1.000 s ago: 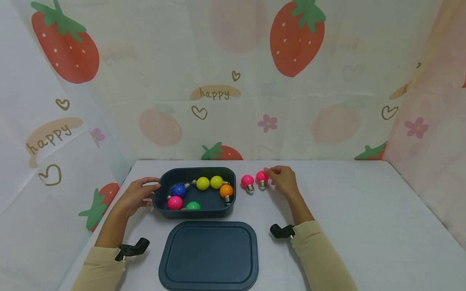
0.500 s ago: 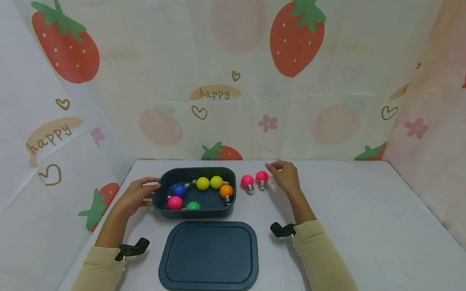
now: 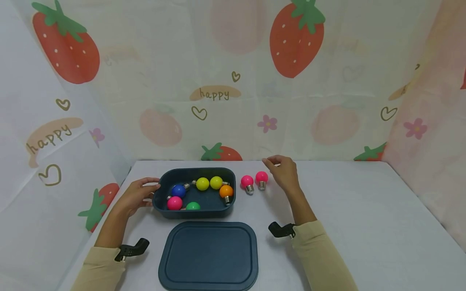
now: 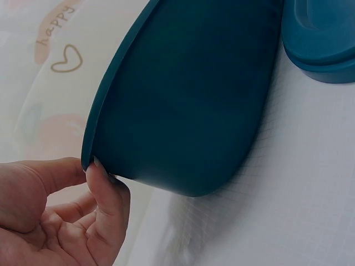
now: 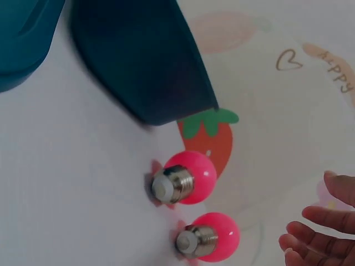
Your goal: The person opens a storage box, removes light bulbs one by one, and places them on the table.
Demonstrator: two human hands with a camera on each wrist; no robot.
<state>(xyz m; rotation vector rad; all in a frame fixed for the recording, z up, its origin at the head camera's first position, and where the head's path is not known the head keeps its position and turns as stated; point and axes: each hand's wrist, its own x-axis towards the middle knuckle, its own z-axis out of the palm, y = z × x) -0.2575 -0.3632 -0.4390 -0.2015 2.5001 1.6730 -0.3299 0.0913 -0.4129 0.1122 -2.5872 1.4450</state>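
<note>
A dark blue-green box holds several coloured light bulbs: yellow, blue, pink, orange and green. At its left end my left hand pinches the rim between thumb and fingers, as the left wrist view shows up close. Two pink light bulbs stand side by side on the table, a left one and a right one, with metal bases toward me. Above and just right of them hovers my right hand. In the right wrist view its fingers are spread apart and hold nothing.
In front of the box lies its matching lid, flat on the white table. A strawberry-print curtain rises along the back edge and both sides. Each wrist wears a black camera mount.
My right hand has left the right pink bulb, rising up and away from it. The left hand, the box and the bulbs stay where they were.
</note>
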